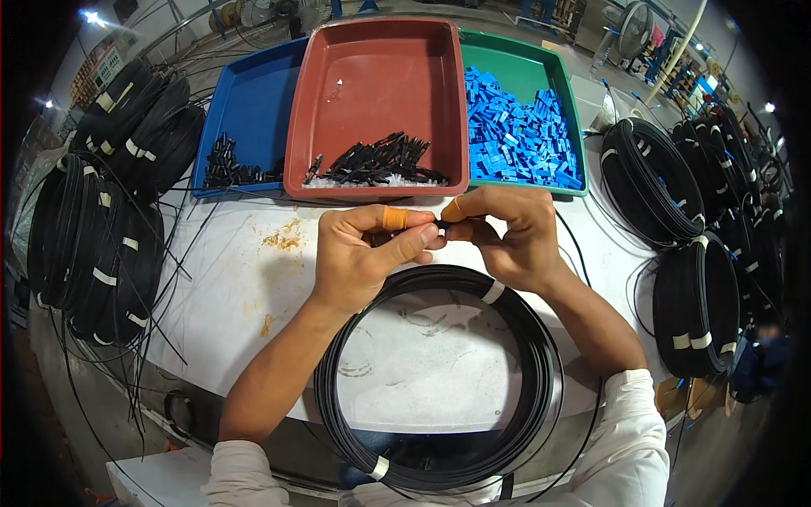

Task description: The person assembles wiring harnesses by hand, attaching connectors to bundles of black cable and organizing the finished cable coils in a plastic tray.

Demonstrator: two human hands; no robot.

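Both hands meet at the centre of a white worktable [253, 279]: the left hand [359, 258], an orange rubber cot on its forefinger, and the right hand [507, 237], wearing a matching cot, pinch together on a small black part [438, 224] held between their fingertips, just above the table. Both sets of fingers are closed on that piece, thumbs pressed against forefingers. Directly beneath the wrists lies a large coil of black cable [541, 372], bound with white tape and reaching to the table's near edge.

Beyond the hands stand three trays side by side. A red tray [380, 68] in the middle carries a heap of black connector pieces [376, 160] along its near wall. To its left, a blue tray [253, 93] holds a smaller cluster of short black parts [224, 165]. To its right, a green tray [524, 63] is packed with bright blue plastic parts [515, 135].

Stacks of taped black cable coils flank the workspace, one pile at the left [93, 245] and another at the right [697, 304].
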